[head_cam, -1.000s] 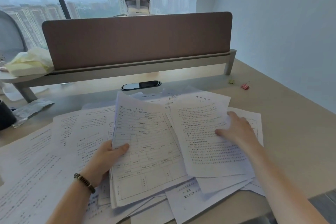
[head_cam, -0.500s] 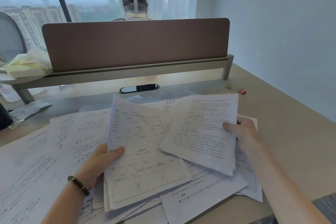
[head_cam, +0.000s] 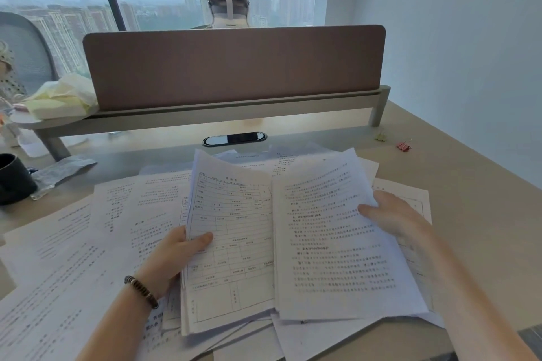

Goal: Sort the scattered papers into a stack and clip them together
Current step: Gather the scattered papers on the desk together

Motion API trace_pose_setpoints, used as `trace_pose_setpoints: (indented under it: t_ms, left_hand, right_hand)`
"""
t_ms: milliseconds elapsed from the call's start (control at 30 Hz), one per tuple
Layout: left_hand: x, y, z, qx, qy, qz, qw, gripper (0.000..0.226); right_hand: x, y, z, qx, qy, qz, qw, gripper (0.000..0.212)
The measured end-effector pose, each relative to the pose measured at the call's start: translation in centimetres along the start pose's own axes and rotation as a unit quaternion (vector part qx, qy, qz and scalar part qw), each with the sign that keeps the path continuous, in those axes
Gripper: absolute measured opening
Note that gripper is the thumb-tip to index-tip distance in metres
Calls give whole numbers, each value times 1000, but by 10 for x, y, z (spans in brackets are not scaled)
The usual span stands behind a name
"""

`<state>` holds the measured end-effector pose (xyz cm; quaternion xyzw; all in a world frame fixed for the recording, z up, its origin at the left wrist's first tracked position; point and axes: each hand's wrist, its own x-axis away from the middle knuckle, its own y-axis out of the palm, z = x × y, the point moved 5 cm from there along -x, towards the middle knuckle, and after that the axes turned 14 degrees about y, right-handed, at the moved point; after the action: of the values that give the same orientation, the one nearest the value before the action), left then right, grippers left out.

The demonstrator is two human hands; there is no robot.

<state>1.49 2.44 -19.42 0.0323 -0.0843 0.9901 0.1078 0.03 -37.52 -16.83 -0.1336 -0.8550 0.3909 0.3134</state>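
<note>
Now the right hand has lifted 1 sheet toward the stack pinched by the left hand, above the desk's near edge. Both hands pinch paper by its side edges. Paper is light, thin and bendy, so it may slip or droop.

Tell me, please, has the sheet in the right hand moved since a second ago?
Yes. The sheet, pinched by the right hand, has lifted off the pile and swung left, now edge to edge with the form in the left hand.
</note>
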Motion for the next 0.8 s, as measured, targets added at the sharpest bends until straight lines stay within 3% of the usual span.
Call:
trace_pose_setpoints:
  t_ms: [133, 333, 467, 633, 800]
  left_hand:
    - [0, 2, 1, -3, 2, 6, 1000, 18]
    - [1, 1, 0, 0, 1, 7, 1000, 20]
    - [1, 2, 0, 5, -1, 8, 1000, 21]
    - [0, 1, 0, 11, -4, 11, 1000, 20]
    - [0, 0, 1, 26, -2, 20, 999, 23]
  right_hand:
    - [9, 7, -5, 36, -23, -32, 999, 41]
    - [13, 20, -7, 27, -45, -51, 997, 29]
    - [17, 24, -9, -26, -69, -57, 996, 21]
    - [27, 21, -8, -192, -58, -95, 975, 35]
    - [31, 24, -9, -199, -52, -155, 966, 20]
